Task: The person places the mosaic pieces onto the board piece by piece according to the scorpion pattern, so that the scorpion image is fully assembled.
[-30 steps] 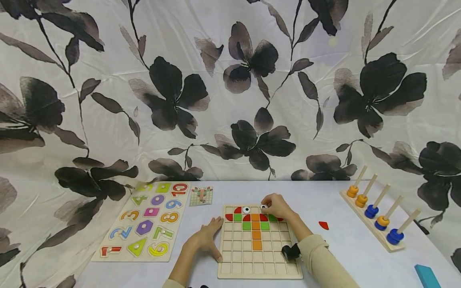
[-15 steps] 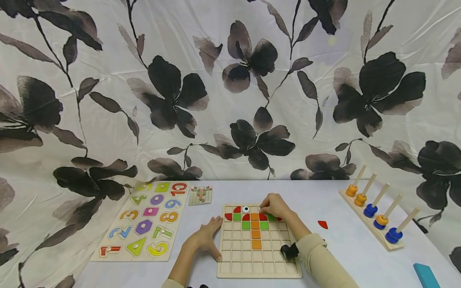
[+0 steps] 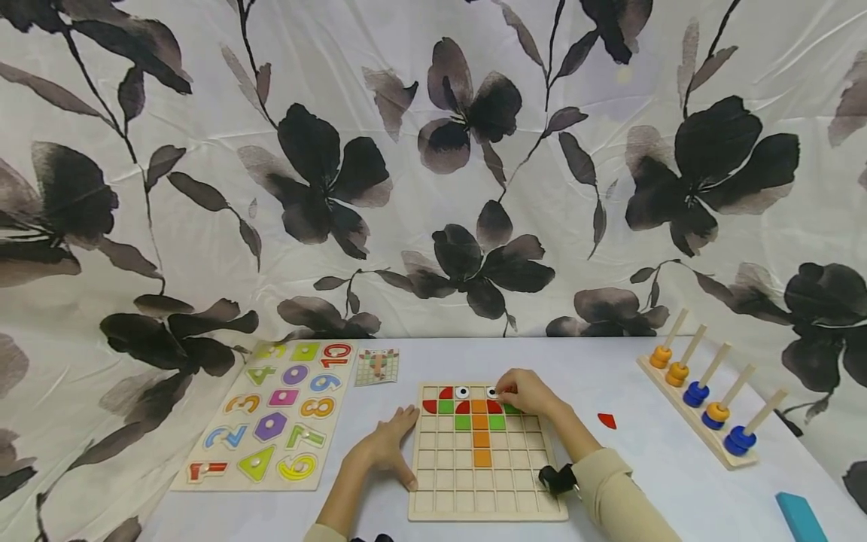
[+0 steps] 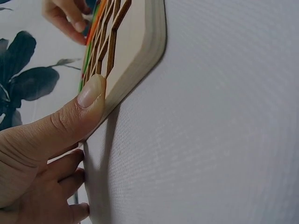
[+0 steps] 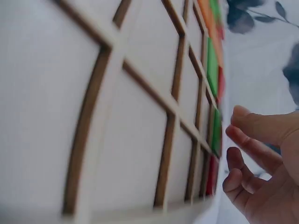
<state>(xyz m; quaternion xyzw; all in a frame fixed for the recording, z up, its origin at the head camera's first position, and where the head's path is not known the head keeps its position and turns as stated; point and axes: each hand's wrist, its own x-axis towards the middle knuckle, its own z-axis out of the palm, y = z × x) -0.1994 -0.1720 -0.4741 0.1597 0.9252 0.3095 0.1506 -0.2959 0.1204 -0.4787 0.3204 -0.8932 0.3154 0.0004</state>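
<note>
In the head view, the right hand [image 3: 527,391] bends over an eye tile [image 3: 491,392] at the top of the wooden grid board [image 3: 447,501], lower centre; whether it pinches the tile I cannot tell. The left hand [image 3: 388,446], fingers extended, rests its thumb on the board's left edge. A red quarter-circle piece [image 3: 607,421] lies right, the number puzzle [image 3: 237,485] lower left, the peg stacker [image 3: 752,461] lower right.

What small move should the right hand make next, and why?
Probably reach the right hand over to the loose red piece. The right eye next to that hand appears to sit in the board's top row, level with the left eye, while the red piece lies on the table to the board's right. The left hand rests against the board's left edge.
</note>
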